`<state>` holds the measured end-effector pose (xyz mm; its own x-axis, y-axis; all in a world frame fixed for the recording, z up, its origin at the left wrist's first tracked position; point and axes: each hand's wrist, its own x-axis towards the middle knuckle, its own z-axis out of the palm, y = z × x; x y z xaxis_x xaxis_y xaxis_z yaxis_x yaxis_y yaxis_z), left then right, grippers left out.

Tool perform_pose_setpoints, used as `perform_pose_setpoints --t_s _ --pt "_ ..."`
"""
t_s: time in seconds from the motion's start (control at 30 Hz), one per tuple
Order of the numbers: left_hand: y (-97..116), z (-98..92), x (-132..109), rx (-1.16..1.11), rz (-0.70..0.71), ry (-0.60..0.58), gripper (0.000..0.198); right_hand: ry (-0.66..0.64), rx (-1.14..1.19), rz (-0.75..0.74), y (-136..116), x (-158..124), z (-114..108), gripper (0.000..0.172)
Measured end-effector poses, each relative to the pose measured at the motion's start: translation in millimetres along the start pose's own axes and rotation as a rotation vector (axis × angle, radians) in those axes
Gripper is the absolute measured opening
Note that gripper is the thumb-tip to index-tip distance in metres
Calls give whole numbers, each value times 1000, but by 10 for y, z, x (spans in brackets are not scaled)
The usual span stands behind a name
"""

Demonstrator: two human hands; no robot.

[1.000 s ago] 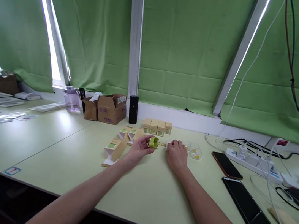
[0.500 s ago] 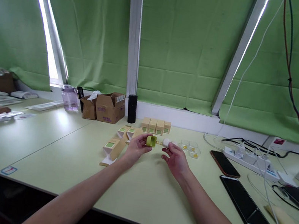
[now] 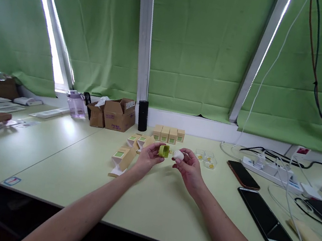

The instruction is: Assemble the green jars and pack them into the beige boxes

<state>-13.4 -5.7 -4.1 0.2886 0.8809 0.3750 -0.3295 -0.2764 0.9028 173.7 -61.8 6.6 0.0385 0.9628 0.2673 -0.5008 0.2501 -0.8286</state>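
The left hand [image 3: 147, 160] is closed around a small green cup [image 3: 164, 151], with the fingers on one side and the thumb below. The hollow side of the green cup seems to face the other hand. The right hand [image 3: 191, 171] pinches a round white piece [image 3: 177, 155] between thumb and fingers. The two things are held up over the table [image 3: 149, 205], close to each other but not touching. I cannot tell what the white piece is, because it is too small to see well. Some tiny yellow bits [image 3: 170, 151] show in the gap between them. To do this well, I think the left hand should stay calm and hold the green cup just tight enough, so its thin wall does not bend. The right hand should pinch the white piece softly by its edge, since it looks smooth and could slip. It helps to keep both hands low, so a dropped piece would not fall far. It also helps to keep elbows and wrists away from the open boxes [image 3: 123, 157] on the left and the clear cups [image 3: 209, 162] on the right, as they look light and easy to knock. Four small boxes [image 3: 168, 135] stand in a row behind.
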Motion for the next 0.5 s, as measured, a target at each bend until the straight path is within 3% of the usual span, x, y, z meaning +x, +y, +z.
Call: perform_pose_setpoints --t_s 0.33,0.5 --pt "30 12 -23 32 -8 -29 58 50 -101 -51 41 23 3 46" --pt "-1 2 -8 70 -15 -36 58 114 -151 23 30 63 -36 50"
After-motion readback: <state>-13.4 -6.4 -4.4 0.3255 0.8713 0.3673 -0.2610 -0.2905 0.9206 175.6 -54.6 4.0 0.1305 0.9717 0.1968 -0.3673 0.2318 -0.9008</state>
